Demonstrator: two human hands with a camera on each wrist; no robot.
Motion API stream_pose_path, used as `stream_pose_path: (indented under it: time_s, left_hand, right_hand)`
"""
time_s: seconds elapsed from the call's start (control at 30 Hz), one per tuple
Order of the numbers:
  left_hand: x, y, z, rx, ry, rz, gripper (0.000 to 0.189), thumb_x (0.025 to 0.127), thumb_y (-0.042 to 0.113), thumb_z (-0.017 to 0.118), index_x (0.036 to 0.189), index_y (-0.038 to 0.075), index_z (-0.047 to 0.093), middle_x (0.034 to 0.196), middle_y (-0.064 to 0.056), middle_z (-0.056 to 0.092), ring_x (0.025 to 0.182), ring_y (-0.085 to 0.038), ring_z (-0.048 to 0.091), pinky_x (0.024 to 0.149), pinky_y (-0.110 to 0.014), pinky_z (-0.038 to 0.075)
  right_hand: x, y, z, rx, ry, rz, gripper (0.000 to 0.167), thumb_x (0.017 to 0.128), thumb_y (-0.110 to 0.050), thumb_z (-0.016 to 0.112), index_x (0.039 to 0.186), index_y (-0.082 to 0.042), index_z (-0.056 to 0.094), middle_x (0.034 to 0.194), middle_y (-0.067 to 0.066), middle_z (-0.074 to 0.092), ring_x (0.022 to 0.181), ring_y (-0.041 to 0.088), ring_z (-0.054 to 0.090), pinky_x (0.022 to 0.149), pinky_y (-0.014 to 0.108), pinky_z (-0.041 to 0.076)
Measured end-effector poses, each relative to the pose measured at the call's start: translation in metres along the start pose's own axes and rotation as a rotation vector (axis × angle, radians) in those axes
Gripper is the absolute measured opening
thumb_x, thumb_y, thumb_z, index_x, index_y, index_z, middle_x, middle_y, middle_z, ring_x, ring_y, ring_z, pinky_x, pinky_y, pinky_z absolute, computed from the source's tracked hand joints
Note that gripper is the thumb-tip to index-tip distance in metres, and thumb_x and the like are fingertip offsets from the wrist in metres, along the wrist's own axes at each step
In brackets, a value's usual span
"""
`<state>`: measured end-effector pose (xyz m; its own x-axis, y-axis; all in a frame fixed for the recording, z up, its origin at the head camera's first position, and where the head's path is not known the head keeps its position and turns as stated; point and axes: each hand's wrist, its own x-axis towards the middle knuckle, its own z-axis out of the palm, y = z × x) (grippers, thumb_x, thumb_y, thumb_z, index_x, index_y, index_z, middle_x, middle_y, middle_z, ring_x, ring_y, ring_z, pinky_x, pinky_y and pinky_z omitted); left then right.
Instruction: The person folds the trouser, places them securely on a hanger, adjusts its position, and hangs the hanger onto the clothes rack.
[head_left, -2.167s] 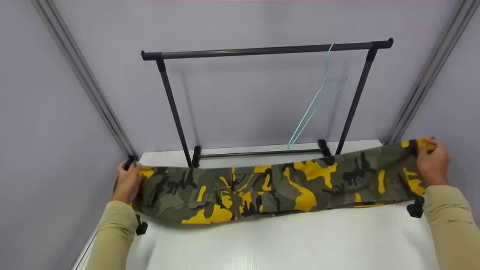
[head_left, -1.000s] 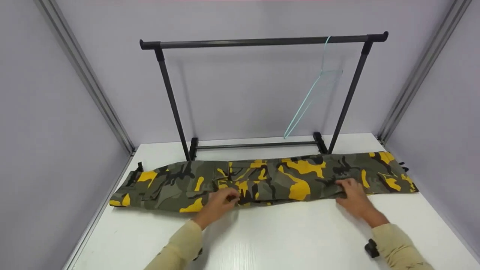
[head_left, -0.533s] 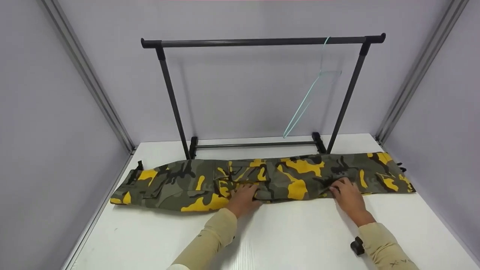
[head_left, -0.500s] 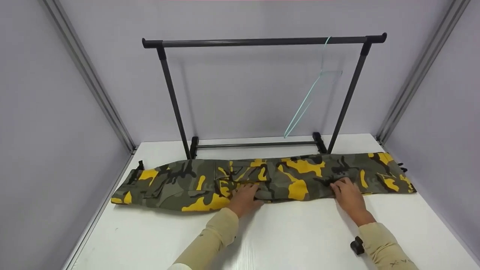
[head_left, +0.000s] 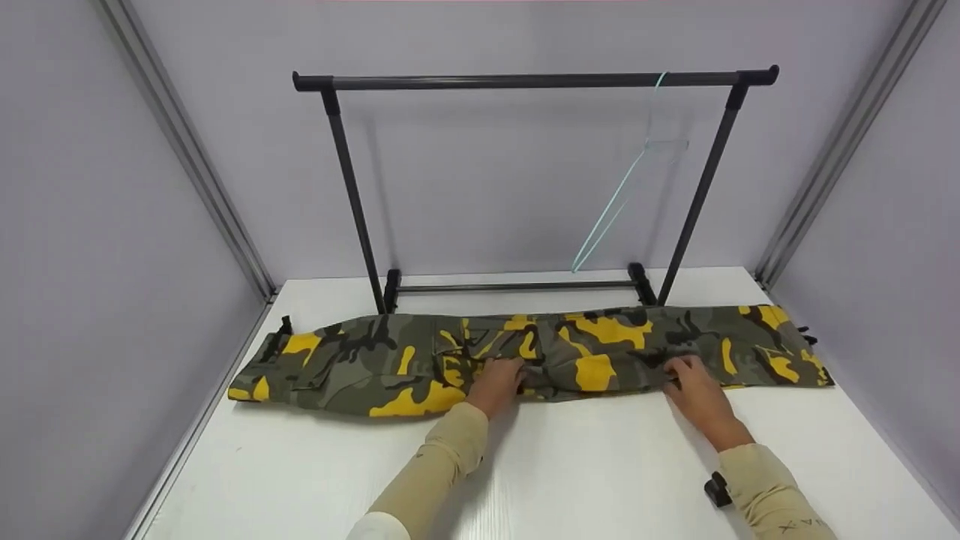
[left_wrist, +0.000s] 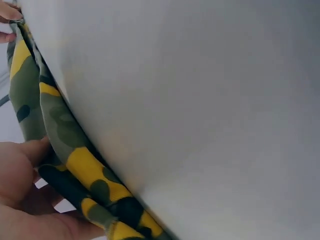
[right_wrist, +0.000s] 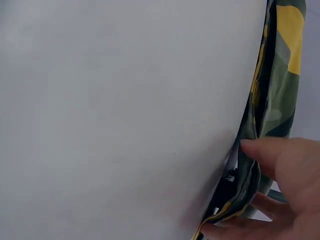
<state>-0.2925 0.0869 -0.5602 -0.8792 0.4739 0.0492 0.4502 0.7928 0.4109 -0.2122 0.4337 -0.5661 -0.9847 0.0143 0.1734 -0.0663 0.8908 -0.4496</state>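
Note:
Camouflage cargo trousers [head_left: 600, 349] in green, black and yellow lie folded lengthwise across the white table [head_left: 592, 465]. My left hand [head_left: 496, 384] grips their near edge around the middle, below a flapped pocket [head_left: 499, 341], and the cloth is rumpled there. In the left wrist view, thumb and fingers [left_wrist: 35, 150] close on the fold from both sides. Further right, my right hand [head_left: 699, 397] pinches the same edge. The right wrist view shows its thumb [right_wrist: 260, 148] on the layered edge, with the fingers underneath.
Behind the trousers stands a dark metal garment rack [head_left: 495, 82]. A thin light-blue hanger [head_left: 611, 210] hangs from its bar, right of centre. Pale panels [head_left: 112, 300] wall in the table at the sides and back. Black straps [head_left: 285, 326] stick out at the trousers' ends.
The trousers, earlier held up by both ends, now lie on the table. Both hands have moved inward to the near edge and taken hold; the cloth by my left hand has bunched slightly.

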Motion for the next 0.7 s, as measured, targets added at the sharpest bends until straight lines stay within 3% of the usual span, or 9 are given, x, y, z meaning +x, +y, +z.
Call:
stream_pose_path:
  time_s: [0.1,0.2,0.4,0.57,0.7]
  left_hand:
    - [0.001,0.0,-0.001,-0.103,-0.002,-0.019,0.022,0.096,0.031,0.05,0.091,0.014,0.063,0.074,0.005,0.057,0.073,-0.014,0.054,0.066,-0.032,0.046]
    - [0.001,0.002,-0.001,-0.128,0.012,-0.018,0.027,0.093,0.037,0.053,0.085,0.013,0.064,0.068,0.006,0.054,0.066,-0.013,0.052,0.072,-0.033,0.046]
    - [0.004,0.007,0.004,-0.046,0.064,-0.047,0.028,0.085,0.039,0.063,0.086,0.012,0.068,0.078,0.002,0.06,0.082,-0.019,0.057,0.083,-0.041,0.045]
    - [0.015,0.01,0.007,-0.043,0.164,-0.098,0.033,0.09,0.036,0.058,0.087,0.007,0.073,0.073,-0.003,0.067,0.08,-0.022,0.063,0.083,-0.04,0.047]
    - [0.017,0.012,0.009,-0.07,0.204,-0.141,0.036,0.091,0.036,0.056,0.087,0.006,0.075,0.075,-0.006,0.069,0.089,-0.029,0.063,0.084,-0.043,0.047]
  right_hand:
    - [0.002,-0.001,-0.002,-0.023,0.049,0.004,0.016,0.089,-0.006,0.062,0.104,-0.003,0.057,0.112,0.022,0.046,0.095,0.042,0.054,0.079,0.055,0.044]
    - [0.003,-0.001,-0.003,-0.028,0.046,-0.007,0.013,0.09,-0.006,0.06,0.102,-0.002,0.057,0.111,0.023,0.046,0.095,0.042,0.055,0.078,0.056,0.044]
    - [0.001,-0.002,-0.005,0.021,-0.049,0.028,0.019,0.091,-0.015,0.06,0.106,-0.004,0.056,0.126,0.023,0.039,0.107,0.042,0.049,0.085,0.057,0.041]
    - [0.002,-0.003,-0.003,0.02,-0.078,0.067,0.028,0.09,-0.022,0.062,0.111,-0.005,0.054,0.133,0.024,0.033,0.112,0.046,0.045,0.087,0.059,0.039]
    - [0.001,-0.003,-0.001,0.029,-0.076,0.084,0.033,0.09,-0.031,0.062,0.109,-0.006,0.054,0.131,0.024,0.033,0.107,0.043,0.047,0.085,0.057,0.04]
